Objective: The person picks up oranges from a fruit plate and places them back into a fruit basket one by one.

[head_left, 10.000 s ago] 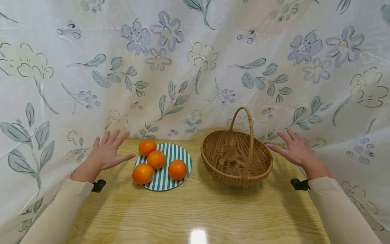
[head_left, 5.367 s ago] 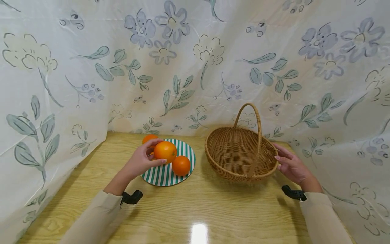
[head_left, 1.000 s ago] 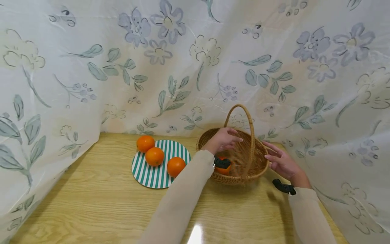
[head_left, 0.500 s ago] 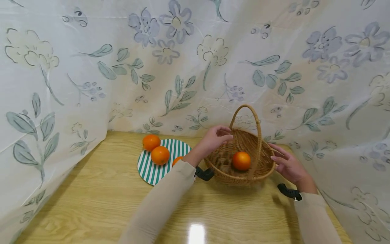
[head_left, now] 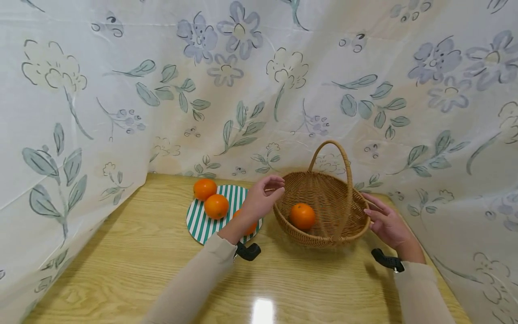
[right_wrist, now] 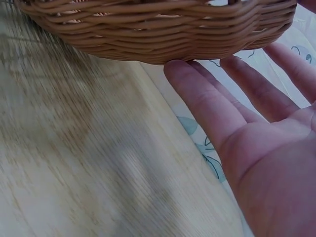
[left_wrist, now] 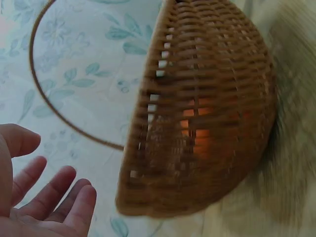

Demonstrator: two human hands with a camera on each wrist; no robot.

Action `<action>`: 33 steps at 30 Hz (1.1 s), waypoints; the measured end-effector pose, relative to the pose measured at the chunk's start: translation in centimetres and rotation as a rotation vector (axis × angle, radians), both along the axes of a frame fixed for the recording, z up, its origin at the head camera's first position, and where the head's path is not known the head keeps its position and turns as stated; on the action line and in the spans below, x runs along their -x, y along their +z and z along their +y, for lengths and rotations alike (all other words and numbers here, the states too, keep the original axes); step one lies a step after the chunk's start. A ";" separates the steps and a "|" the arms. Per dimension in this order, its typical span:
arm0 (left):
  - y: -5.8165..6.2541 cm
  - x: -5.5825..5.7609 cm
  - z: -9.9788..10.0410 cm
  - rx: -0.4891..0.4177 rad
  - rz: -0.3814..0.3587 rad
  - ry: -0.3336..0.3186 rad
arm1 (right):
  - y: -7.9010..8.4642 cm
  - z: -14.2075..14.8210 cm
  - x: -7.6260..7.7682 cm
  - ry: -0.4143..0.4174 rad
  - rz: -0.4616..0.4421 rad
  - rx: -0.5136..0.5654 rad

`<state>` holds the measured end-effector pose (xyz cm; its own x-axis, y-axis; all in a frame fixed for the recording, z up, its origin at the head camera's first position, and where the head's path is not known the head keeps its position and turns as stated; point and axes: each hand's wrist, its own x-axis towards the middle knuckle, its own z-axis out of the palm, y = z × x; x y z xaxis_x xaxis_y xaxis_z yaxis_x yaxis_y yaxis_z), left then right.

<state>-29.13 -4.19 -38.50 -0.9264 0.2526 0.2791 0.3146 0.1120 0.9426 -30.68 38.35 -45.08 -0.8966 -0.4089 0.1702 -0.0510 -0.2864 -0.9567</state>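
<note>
loosely curled, the left hand [head_left: 261, 198] holds nothing beside the left rim of the wicker basket [head_left: 315, 191]; straight fingers of the right hand [head_left: 386, 222] touch its right side. one orange [head_left: 302, 216] sits inside; three more oranges [head_left: 216, 206], nearer the left hand, lie leftward at the striped mat [head_left: 234, 194].

white cloth [head_left: 251, 90] in bkgd, floral print | wood tbl [head_left: 319, 279] w/ glare [head_left: 263, 310]

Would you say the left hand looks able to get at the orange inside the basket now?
Probably yes: the left hand is empty beside the basket, and the orange lies uncovered, with the handle off to its right.
</note>
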 end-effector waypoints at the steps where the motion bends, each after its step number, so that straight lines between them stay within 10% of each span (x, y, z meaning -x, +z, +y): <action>1: -0.1 -0.2 -0.5 0.001 0.005 0.013 | 0.0 0.0 0.0 -0.011 0.001 0.002; 12: -1.9 -0.5 -7.6 0.015 -0.027 0.191 | -0.2 -0.5 -0.4 -0.186 0.007 -0.096; 33: -4.3 0.6 -18.5 0.148 0.063 0.403 | -0.4 -0.7 -0.5 -0.194 0.008 -0.124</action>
<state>-29.74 -22.71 -42.77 -0.9416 -0.0847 0.3259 0.2740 0.3699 0.8878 -30.20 37.63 -45.45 -0.9591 -0.2475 0.1373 -0.1017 -0.1512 -0.9833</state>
